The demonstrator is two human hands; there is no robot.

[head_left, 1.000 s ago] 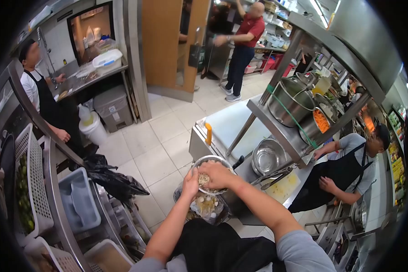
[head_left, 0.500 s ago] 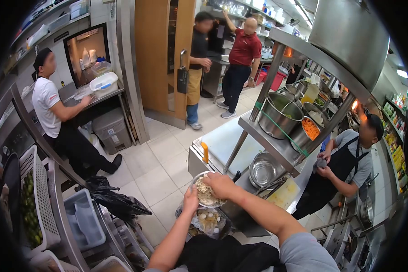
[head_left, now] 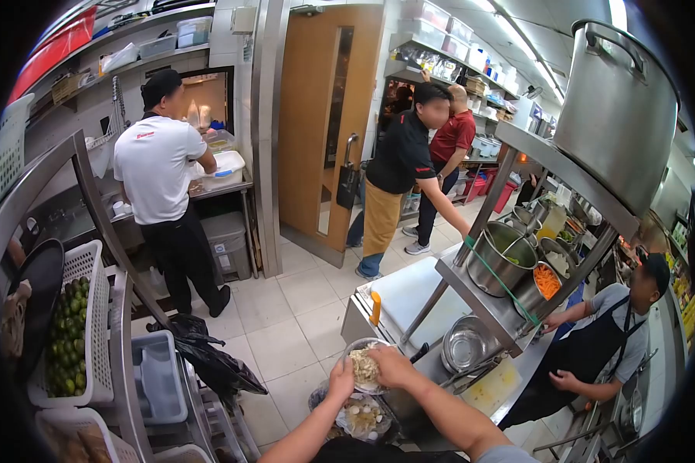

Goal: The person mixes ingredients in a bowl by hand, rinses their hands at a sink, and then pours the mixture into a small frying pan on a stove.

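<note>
Bowl [head_left: 355, 345] is hovering lower centre, left grip [head_left: 341, 378] grasping its side, right grip [head_left: 394, 366] I can't tell; slippage is risking spilled food [head_left: 365, 368].

The right arm [head_left: 449, 413] has a short grey sleeve [head_left: 506, 454]. Low down is what looks like a black apron [head_left: 378, 452]. The left hand [head_left: 341, 382] and right hand [head_left: 394, 367] are bare.

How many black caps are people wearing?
2: one cap on the white-shirted person at left, another cap on the aproned person at right. Others may be hidden.
</note>
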